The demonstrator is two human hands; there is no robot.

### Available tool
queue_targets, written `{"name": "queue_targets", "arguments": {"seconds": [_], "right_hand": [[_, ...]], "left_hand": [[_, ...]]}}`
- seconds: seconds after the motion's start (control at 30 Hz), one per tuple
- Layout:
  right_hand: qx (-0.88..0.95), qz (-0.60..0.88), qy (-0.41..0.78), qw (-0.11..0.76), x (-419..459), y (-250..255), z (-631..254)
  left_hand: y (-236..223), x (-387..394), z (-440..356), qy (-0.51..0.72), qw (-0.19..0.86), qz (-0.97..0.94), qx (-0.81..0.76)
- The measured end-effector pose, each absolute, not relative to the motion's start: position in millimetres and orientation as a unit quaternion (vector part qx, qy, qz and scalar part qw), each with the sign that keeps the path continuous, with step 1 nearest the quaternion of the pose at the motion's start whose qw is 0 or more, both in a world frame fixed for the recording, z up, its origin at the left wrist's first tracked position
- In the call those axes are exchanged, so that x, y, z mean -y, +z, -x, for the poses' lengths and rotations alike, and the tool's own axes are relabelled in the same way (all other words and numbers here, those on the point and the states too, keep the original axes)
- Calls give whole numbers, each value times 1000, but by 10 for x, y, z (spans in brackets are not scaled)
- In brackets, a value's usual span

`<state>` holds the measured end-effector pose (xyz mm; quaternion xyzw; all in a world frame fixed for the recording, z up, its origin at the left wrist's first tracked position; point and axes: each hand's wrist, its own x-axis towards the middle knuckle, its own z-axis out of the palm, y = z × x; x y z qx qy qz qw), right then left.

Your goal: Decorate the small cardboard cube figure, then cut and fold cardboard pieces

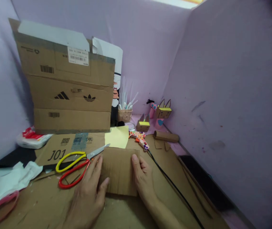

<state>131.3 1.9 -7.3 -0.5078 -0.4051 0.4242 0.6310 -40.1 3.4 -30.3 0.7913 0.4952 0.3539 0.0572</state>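
A squarish piece of brown cardboard (120, 171) is between my hands, above the cardboard-covered table. My right hand (143, 178) grips its right edge, thumb on the near face and fingers curled at the side. My left hand (89, 187) holds the left edge, its fingers fairly straight and its thumb at the lower left side. Just left of the piece lie scissors (75, 168) with one yellow and one red handle, blades towards the back. Behind it are a pale yellow sheet (117, 136) and a colourfully patterned glue gun (139, 138).
A large folded cardboard box (71, 95) stands at the back left. White sticks fill a small basket (125, 115). Small cardboard animal figures (142, 125) and a cardboard roll (166, 136) are back right. A black cord (171, 181) crosses the right side. White cloth (11, 181) lies left.
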Motion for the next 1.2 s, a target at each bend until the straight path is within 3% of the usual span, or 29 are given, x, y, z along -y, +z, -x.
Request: {"name": "queue_targets", "arguments": {"seconds": [0.1,0.2,0.27,0.37,0.5,0.6,0.73,0.8,0.87,1.0,1.07,1.2], "right_hand": [[381,522,409,644,-18,-74,-1308],[376,517,419,645,-11,-80,-1301],[371,506,440,643,-6,-98,-1296],[365,474,473,647,0,-118,-1277],[345,363,602,622,23,-30,-1245],[336,296,665,597,57,71,-1247],[332,238,730,548,85,63,-1289],[321,242,737,543,69,21,-1331],[296,274,710,577,33,3,-1390],[229,314,696,604,-22,70,-1504],[230,310,717,580,-11,104,-1521],[232,365,715,549,38,70,-1492]], "left_hand": [[-315,-1,397,349,25,-805,-479],[-307,52,392,381,62,-781,-490],[-288,105,380,416,157,-742,-502],[-222,171,351,451,380,-623,-514],[-40,139,353,446,620,-466,-446],[93,52,393,467,712,-367,-374],[151,-43,466,454,749,-339,-344],[166,-77,524,456,708,-395,-367],[198,-103,601,479,578,-518,-410],[233,-83,714,476,113,-802,-342],[177,-12,688,411,-51,-861,-295],[-2,190,528,288,-130,-900,-301]]}}
